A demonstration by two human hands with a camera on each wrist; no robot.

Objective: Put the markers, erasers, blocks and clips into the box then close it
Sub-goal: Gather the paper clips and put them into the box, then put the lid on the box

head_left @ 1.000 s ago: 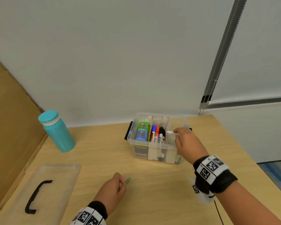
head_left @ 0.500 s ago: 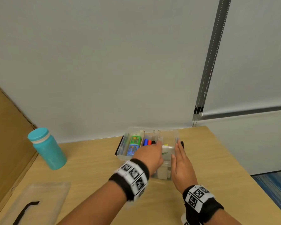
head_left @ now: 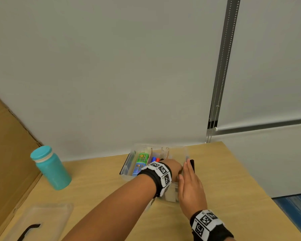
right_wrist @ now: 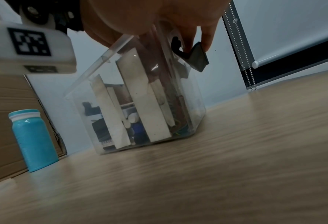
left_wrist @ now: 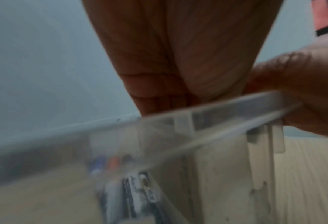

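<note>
The clear box sits far on the table. The right hand, fingers straight, lies flat against its right wall, probably steadying it. The left hand reaches into the right compartment, likely dropping clips; its grip cannot be told. The lid lies near left.

The left hand has reached deeper into the box.

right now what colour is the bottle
Teal, with a white band under its cap; clearest in the head view.
</note>
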